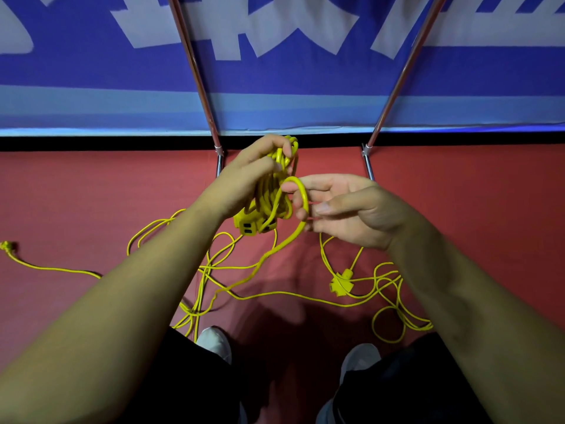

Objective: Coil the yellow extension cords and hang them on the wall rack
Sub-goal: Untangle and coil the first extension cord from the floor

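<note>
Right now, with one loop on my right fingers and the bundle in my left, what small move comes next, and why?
Probably carry the loop on the right hand across to the left hand and tuck it in with the coil gripped there. The loop is already formed and sits right beside the coil, while much cord lies slack on the floor.

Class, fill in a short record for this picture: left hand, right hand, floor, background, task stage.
left hand: grips a coil of yellow cord, a socket block hanging below it
right hand: holds a loose loop of the same cord round its fingers
floor: red; tangled cord, a second socket block, a plug at far left
background: blue banner, two metal poles
task stage: coiling under way; much cord not yet coiled
</note>
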Demonstrator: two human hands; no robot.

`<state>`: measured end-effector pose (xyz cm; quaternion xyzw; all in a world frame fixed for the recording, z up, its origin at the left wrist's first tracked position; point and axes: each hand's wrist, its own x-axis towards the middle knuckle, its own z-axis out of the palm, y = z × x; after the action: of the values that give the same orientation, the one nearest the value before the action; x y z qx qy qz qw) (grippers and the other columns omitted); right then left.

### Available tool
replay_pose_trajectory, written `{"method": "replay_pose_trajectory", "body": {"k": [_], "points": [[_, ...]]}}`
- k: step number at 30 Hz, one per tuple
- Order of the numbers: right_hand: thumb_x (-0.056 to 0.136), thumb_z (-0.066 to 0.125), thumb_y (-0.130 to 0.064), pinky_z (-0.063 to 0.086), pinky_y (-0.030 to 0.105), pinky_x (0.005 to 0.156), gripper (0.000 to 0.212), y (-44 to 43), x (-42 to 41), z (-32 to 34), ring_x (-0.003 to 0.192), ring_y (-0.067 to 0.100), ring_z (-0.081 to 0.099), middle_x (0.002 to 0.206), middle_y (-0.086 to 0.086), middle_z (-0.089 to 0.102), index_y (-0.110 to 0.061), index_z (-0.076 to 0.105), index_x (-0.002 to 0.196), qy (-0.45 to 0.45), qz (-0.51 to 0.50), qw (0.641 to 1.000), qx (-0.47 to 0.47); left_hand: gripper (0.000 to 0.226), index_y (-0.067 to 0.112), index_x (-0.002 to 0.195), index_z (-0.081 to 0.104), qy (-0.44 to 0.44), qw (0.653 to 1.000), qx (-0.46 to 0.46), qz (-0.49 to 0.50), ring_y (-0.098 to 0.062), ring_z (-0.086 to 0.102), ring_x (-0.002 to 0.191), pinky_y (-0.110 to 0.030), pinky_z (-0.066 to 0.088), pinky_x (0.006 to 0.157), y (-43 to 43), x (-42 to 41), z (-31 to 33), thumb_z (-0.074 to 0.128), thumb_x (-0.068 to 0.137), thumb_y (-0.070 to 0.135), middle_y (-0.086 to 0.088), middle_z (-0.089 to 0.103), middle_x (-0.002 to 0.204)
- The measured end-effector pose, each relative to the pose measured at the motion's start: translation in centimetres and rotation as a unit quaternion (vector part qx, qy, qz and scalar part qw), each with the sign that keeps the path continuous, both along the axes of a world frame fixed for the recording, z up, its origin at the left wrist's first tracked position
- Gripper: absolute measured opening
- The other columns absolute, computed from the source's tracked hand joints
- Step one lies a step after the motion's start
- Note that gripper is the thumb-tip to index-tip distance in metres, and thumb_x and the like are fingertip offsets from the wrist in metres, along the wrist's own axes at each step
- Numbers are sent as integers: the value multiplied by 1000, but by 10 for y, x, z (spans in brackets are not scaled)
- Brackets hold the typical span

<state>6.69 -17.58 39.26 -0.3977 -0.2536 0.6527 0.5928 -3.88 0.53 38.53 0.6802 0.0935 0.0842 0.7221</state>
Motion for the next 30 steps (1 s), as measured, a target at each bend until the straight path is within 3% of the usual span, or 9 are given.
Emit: {"method": "replay_pose_trajectory", "body": {"k": [3, 7, 10, 14, 17, 20, 23, 28, 30], "points": [[78, 54, 3, 49, 53, 96, 62, -2, 3, 0, 81, 20, 57, 93, 11, 54, 16, 39, 137, 2, -10, 1000, -5, 49, 6, 116, 43, 8, 996, -25, -82, -28, 56, 85, -34, 52, 65, 3, -3, 0, 39, 69, -7, -17, 47, 102], [81, 54, -3, 48, 31, 66, 59, -4, 3, 0, 72, 15, 53, 92, 8, 54, 17, 40, 134, -10, -4, 1000, -8, 50, 0, 123, 35, 23, 986, 75, -145, -20, 57, 84, -31, 49, 69, 2, -3, -4, 46, 78, -21, -8, 54, 99], [83, 56, -7, 42, 23, 56, 52, -4, 5, -1, 67, 12, 50, 91, 7, 56, 17, 45, 129, -32, -2, 999, -12, 49, 1, 122, 35, 57, 980, 103, -162, -17, 58, 76, -30, 53, 66, -4, -3, -10, 51, 84, -25, 9, 63, 80], [73, 76, -22, 47, 29, 64, 72, -2, 10, 1, 66, 15, 49, 87, 6, 53, 15, 49, 129, -33, 10, 999, -33, 41, 14, 114, 46, 56, 980, 134, -133, -19, 57, 76, -36, 53, 67, -8, 0, -10, 58, 83, -11, -6, 63, 87], [85, 63, -10, 53, 44, 81, 55, -6, 15, 4, 76, 27, 61, 83, 9, 52, 5, 48, 136, -59, 89, 992, -71, 34, 13, 110, 50, 63, 973, 181, -127, -16, 53, 73, -32, 50, 61, -5, -2, -7, 61, 82, -2, -11, 52, 90], [89, 53, -12, 53, 33, 70, 42, -8, 16, 8, 74, 29, 65, 75, 9, 52, -3, 54, 130, -97, 145, 978, -117, 33, 18, 106, 54, 94, 947, 274, -137, -3, 48, 61, -21, 43, 57, -2, -2, -12, 65, 84, -2, -2, 51, 84], [87, 54, -16, 41, 25, 52, 30, -7, 22, 13, 54, 19, 53, 66, 8, 52, 3, 60, 109, -113, 117, 979, -124, 28, 28, 102, 55, 115, 951, 263, -120, -12, 49, 68, -31, 44, 63, 6, -4, -20, 66, 83, 11, -1, 51, 83], [83, 55, -9, 52, 36, 71, 27, -18, 42, 19, 69, 28, 60, 63, 5, 40, 3, 62, 106, -118, 34, 991, -57, 18, 24, 104, 56, 123, 963, 223, -90, -21, 56, 68, -55, 55, 69, 22, -7, -21, 66, 89, 28, -12, 54, 80], [87, 53, -7, 46, 31, 61, 20, -18, 45, 13, 61, 21, 51, 62, 3, 40, 2, 63, 102, -160, -30, 985, -56, 19, 22, 105, 58, 114, 959, 235, -108, -20, 58, 66, -51, 57, 65, 19, -8, -17, 65, 93, 35, -10, 56, 77]]}}
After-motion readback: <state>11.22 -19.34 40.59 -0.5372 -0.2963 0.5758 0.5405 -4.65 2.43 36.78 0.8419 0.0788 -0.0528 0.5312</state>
